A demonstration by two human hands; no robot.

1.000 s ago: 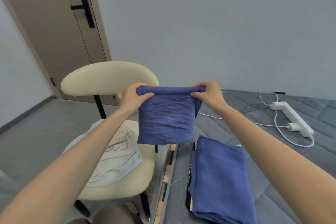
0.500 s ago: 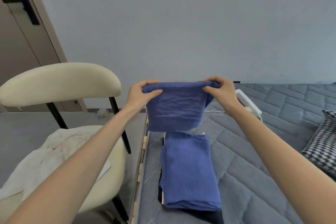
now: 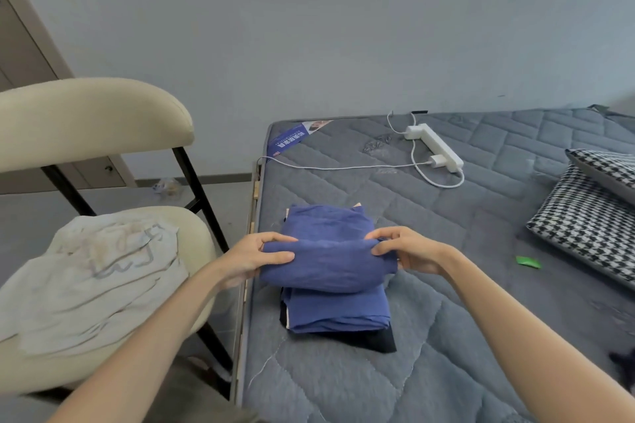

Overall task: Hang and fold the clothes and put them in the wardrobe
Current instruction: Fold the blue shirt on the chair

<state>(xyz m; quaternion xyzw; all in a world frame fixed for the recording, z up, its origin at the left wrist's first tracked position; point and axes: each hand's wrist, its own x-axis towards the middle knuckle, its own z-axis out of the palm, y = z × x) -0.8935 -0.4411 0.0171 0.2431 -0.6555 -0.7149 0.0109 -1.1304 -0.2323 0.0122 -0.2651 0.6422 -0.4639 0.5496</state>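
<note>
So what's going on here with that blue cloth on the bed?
A person is folding laundry. Their left hand and right hand each grip one end of a folded blue garment, holding it on top of a stack of folded clothes on the grey mattress. A pale garment lies rumpled on the cream chair beside the bed. No wardrobe is in view.

text | mattress label (image 3: 287, 142) | white characters, possibly Chinese | unreadable

Chair (image 3: 103, 120) left of mattress (image 3: 481, 285)
</note>
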